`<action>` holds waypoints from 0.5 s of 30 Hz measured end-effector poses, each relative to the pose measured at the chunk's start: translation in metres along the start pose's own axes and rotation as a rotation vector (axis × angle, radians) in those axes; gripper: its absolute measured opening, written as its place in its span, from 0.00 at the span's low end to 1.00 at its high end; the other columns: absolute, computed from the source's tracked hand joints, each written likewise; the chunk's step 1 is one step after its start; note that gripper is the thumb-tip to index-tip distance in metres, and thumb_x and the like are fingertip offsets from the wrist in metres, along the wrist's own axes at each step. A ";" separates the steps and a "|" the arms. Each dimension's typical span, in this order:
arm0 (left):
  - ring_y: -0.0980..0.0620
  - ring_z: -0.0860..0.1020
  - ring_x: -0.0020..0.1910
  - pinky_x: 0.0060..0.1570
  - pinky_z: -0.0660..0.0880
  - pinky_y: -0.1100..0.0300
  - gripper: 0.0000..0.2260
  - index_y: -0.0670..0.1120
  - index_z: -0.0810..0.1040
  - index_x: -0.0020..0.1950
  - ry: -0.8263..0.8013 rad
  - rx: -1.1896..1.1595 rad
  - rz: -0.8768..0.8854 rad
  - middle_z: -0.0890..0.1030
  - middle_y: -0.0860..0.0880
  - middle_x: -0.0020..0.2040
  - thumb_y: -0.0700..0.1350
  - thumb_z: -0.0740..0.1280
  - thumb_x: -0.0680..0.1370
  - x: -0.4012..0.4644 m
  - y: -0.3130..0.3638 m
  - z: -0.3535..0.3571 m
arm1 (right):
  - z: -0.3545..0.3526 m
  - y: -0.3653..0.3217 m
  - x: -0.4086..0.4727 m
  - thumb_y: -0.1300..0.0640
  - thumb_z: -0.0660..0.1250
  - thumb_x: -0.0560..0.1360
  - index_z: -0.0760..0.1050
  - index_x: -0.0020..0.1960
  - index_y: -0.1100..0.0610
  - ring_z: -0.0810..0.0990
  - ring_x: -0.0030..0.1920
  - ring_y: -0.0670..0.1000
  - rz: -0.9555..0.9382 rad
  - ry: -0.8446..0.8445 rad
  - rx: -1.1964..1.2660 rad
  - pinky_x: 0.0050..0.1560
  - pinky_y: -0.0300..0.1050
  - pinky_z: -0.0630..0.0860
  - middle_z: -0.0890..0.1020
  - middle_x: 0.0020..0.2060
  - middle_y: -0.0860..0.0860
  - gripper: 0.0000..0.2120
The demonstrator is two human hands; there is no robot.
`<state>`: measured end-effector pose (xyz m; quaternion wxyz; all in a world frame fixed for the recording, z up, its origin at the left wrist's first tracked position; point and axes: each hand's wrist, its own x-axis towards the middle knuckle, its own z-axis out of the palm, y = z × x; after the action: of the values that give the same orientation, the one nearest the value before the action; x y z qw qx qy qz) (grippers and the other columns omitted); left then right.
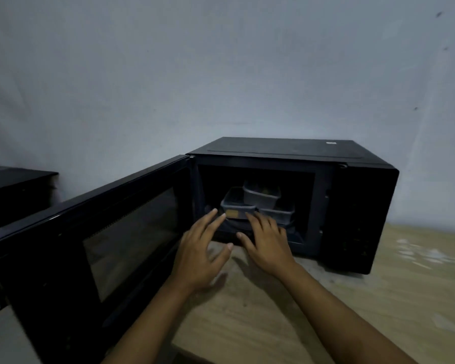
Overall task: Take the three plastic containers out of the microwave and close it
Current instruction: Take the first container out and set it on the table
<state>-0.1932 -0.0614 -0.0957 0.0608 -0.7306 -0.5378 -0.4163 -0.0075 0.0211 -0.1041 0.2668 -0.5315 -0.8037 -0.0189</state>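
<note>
Left hand (199, 254) spread wide, fingers fanned, holding nothing, poised at the mouth of the oven cavity. Right hand (267, 244) just beside it, likewise splayed and empty, fingertips (248, 215) at or very near the front edge of the closest container; actual contact impossible to confirm in the dim light.

Directly ahead of both hands, inside the black box-shaped microwave (352, 206): a clear rectangular plastic container with a pale yellowish label on its front wall (237, 204), nearest the opening. Beyond it and higher, a second clear rectangular plastic container (260, 197), apparently resting partly on the others, with something dark and faintly yellowish inside, too murky to identify. Ahead of the right hand and lower, a third clear plastic container (277, 214), only its corner showing, contents hidden.

Left of the left hand, the black glass-windowed microwave door (90, 245) swung fully open. Beneath the forearms, a light wooden tabletop (326, 324). Far off to the left, another dark boxy object (16, 190) against the pale grey wall (221, 74).
</note>
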 end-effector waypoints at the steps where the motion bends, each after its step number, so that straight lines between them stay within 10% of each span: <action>1: 0.55 0.66 0.76 0.71 0.63 0.58 0.29 0.57 0.65 0.78 -0.032 0.002 -0.017 0.64 0.57 0.79 0.63 0.62 0.77 0.004 -0.007 0.014 | 0.000 0.008 0.006 0.34 0.49 0.80 0.57 0.78 0.48 0.57 0.76 0.54 0.027 0.019 0.000 0.71 0.58 0.60 0.62 0.77 0.50 0.31; 9: 0.49 0.46 0.82 0.78 0.45 0.43 0.45 0.63 0.46 0.81 -0.489 0.179 -0.327 0.45 0.58 0.83 0.81 0.49 0.68 -0.003 -0.042 0.081 | -0.006 0.041 0.042 0.33 0.56 0.78 0.58 0.76 0.48 0.55 0.76 0.57 0.145 0.186 0.086 0.70 0.61 0.62 0.54 0.78 0.54 0.32; 15: 0.49 0.44 0.82 0.77 0.41 0.41 0.45 0.63 0.52 0.80 -0.703 0.231 -0.362 0.49 0.60 0.83 0.82 0.47 0.66 -0.003 -0.047 0.086 | -0.010 0.050 0.075 0.36 0.61 0.78 0.60 0.76 0.52 0.63 0.71 0.64 0.203 0.159 0.098 0.69 0.61 0.65 0.56 0.77 0.59 0.33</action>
<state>-0.1859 0.0018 -0.1705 -0.1194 -0.7104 -0.6887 -0.0822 0.0178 0.1036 -0.0748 0.3557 -0.5932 -0.7222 0.0053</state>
